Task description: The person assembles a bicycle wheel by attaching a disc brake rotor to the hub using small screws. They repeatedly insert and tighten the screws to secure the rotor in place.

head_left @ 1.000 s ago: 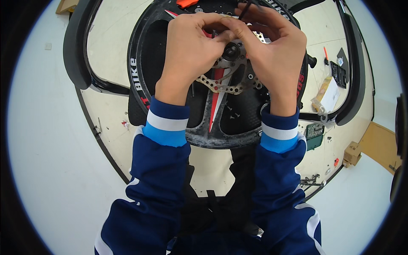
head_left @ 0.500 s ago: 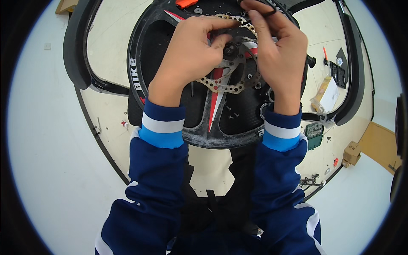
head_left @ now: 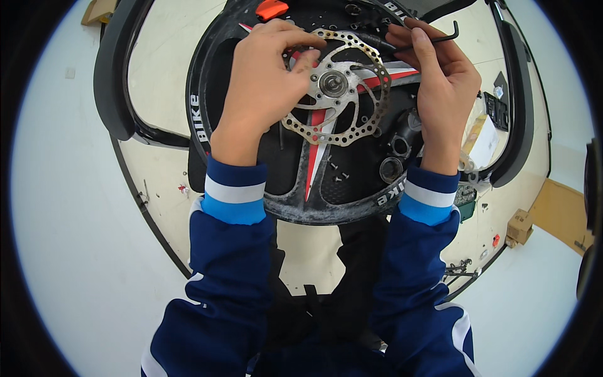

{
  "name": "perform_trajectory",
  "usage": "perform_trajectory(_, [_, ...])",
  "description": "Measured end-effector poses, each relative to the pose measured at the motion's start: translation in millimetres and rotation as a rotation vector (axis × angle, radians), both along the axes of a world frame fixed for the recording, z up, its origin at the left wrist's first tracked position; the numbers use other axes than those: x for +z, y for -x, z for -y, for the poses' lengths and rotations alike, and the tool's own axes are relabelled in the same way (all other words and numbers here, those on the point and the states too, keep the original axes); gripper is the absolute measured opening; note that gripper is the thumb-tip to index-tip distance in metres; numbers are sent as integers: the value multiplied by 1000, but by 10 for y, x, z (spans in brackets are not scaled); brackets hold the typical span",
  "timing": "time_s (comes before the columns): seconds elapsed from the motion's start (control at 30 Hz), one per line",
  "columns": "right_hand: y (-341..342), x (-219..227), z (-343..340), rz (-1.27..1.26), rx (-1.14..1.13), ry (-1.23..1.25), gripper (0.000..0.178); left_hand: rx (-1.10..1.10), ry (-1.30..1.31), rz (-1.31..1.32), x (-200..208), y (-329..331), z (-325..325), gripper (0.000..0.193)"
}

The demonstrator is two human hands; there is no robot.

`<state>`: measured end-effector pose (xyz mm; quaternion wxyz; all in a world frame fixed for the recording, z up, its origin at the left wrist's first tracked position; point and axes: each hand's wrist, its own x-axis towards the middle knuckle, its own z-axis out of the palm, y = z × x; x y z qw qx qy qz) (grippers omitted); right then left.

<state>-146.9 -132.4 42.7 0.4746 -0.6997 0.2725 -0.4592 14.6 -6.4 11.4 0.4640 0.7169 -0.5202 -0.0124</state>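
Change, left to right: left hand [head_left: 267,78], edged outward, at 9 o'clock of the rotor [head_left: 345,69]; thumb and forefinger parted over the 10 o'clock rim, nothing visible between, other fingers hidden, contact uncertain. Rotor, bared to the hub, flat on the wheel [head_left: 295,208]. Right hand [head_left: 449,88], drawn away to 3 o'clock; fingers half curled, pinching a hex key [head_left: 448,36] at 2 o'clock, clear of the rotor. Meaning, by judgement: tool out of use for the moment, work at the rotor between steps.

Count, left to right: orange piece [head_left: 271,9], one, 11 o'clock; wheel, one, beneath; rotor, one, centre; loose bolts [head_left: 334,166], apparently three, 6 o'clock; metal ring [head_left: 391,169], one, 5 o'clock; black part [head_left: 409,125], one, 4 o'clock; hands, two; hex key, one.
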Motion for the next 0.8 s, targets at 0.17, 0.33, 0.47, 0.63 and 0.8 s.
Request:
perform_trajectory(0.17, [65,1,63,27,-38,-59,19,125,-16,-50,0,-57,-19,16])
perform_trajectory(0.33, [217,-5,140,-67,-55,-160,20,172,-186,-379,-43,-3,-113,29])
perform_trajectory(0.47, [303,-37,176,-450,66,-206,23,66,-180,-683,-156,-22,-176,25])
perform_trajectory(0.63, [247,-51,76,-690,196,-102,25,-27,-120,-853,-141,-50,-209,23])
perform_trajectory(0.8, [189,-89,72,-582,153,-136,23,-1,-95,-920,-113,-14,-229,20])
